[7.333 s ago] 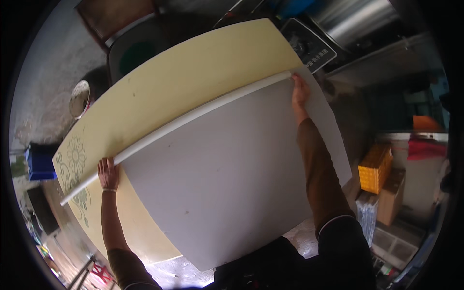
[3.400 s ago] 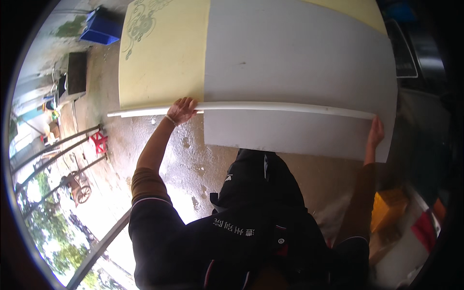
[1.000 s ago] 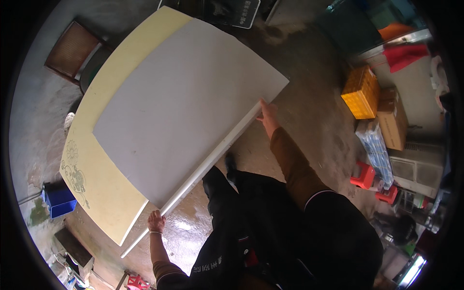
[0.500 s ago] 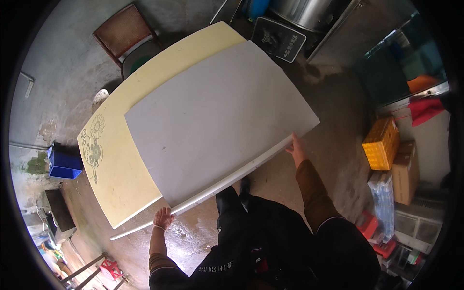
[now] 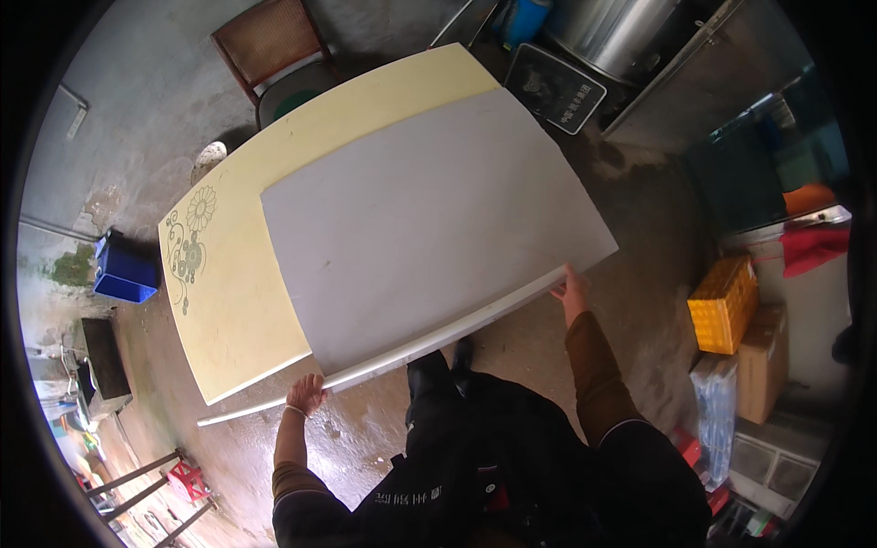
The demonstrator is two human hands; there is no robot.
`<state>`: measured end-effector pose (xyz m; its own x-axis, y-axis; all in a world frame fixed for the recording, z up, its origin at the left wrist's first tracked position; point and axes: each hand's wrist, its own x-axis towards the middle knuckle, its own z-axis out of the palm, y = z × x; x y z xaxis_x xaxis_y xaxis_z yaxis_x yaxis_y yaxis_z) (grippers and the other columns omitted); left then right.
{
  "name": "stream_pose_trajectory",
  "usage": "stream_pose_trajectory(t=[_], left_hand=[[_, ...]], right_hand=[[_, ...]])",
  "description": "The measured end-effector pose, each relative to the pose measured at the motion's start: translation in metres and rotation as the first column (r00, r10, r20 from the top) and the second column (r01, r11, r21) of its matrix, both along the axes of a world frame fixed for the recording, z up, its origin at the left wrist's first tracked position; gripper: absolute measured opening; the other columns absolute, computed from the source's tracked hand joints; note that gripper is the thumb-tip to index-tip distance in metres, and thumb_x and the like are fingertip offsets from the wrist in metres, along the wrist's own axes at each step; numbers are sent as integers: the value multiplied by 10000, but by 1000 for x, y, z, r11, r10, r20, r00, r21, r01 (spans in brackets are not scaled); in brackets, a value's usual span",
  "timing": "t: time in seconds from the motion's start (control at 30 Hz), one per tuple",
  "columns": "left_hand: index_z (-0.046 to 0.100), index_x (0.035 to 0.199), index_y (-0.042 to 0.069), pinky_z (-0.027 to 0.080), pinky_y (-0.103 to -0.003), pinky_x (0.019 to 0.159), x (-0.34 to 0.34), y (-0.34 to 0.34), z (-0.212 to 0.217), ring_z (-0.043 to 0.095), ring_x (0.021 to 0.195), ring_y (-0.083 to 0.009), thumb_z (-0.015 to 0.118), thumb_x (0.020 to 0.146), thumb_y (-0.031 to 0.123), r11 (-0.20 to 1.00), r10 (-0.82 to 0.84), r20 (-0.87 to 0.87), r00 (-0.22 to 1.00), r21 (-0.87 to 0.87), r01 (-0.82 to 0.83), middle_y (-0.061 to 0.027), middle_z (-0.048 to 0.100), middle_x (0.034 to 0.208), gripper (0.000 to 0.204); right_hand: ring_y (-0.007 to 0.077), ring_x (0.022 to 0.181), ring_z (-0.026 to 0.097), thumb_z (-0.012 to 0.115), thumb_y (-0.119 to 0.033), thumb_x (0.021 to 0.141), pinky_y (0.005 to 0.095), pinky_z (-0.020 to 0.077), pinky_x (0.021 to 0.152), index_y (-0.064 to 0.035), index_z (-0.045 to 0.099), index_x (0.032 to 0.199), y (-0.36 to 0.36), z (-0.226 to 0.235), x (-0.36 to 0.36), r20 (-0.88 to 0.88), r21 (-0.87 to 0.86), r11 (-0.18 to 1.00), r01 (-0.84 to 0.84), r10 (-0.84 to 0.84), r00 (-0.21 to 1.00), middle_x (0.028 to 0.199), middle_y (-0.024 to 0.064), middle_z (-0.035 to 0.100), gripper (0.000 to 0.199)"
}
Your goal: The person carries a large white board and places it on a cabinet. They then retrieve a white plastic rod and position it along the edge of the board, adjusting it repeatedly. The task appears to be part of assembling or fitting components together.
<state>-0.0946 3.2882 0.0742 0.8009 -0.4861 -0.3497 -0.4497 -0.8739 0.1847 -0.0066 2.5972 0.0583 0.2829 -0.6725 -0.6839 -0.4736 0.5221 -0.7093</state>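
Observation:
A large grey sheet (image 5: 429,228) lies over a cream-yellow board (image 5: 233,301) with a dark flower pattern at its left end. Along the sheet's near edge runs a long white strip (image 5: 438,340), whose left end sticks out past the sheet and below the board's near corner. My left hand (image 5: 306,395) is on this strip just left of the sheet's near-left corner, fingers bent over it. My right hand (image 5: 573,292) grips the strip near its right end, thumb at the upper edge; its other fingers are mostly hidden underneath.
A brown-backed chair (image 5: 269,41) stands behind the board. A black sign (image 5: 553,87) leans by a metal drum (image 5: 612,32) at the back. To the right are a yellow crate (image 5: 722,301) and a cardboard box (image 5: 763,361); at left, a blue bin (image 5: 126,274).
The view has turned slightly, shifting the whole scene. Both hands stay at the strip, and my left hand's fingers look less tightly curled. The sheet and board keep nearly the same arrangement.

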Motion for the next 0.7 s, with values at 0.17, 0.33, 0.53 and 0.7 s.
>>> stream_pose_trajectory(t=[0.17, 0.33, 0.53, 0.7], left_hand=[[481, 931, 67, 490, -416, 711, 0, 2, 0, 576, 828, -296, 620, 750, 222, 999, -22, 33, 999, -33, 23, -114, 544, 861, 276], [475, 922, 62, 493, -413, 691, 0, 3, 0, 580, 807, -295, 621, 743, 217, 999, -43, 58, 997, -17, 44, -115, 542, 849, 278], [487, 991, 77, 482, -416, 769, -1, 3, 0, 577, 886, -297, 594, 773, 280, 999, -3, -13, 1000, 39, 3, -117, 551, 921, 317], [491, 1032, 80, 481, -400, 787, -2, 6, -5, 579, 915, -295, 557, 798, 349, 998, 43, -48, 998, 48, -41, -122, 560, 964, 363]], right_hand=[[303, 922, 529, 668, -323, 809, 514, 537, 717, -19, 472, 1166, 2, 7, 4, -45, 9, 1000, -14, 15, 999, 1096, 159, 506, 509], [302, 929, 551, 654, -309, 827, 495, 572, 667, 6, 497, 1142, 4, 14, 4, -49, -37, 999, -26, 25, 998, 1089, 175, 532, 473], [302, 922, 526, 666, -338, 812, 500, 548, 727, 0, 463, 1192, -7, -6, -3, -21, 4, 998, -57, 57, 998, 1104, 166, 504, 548], [304, 982, 490, 698, -358, 781, 543, 483, 809, -30, 471, 1200, -16, -15, -9, 72, 49, 993, -107, 103, 992, 1126, 143, 487, 578]])
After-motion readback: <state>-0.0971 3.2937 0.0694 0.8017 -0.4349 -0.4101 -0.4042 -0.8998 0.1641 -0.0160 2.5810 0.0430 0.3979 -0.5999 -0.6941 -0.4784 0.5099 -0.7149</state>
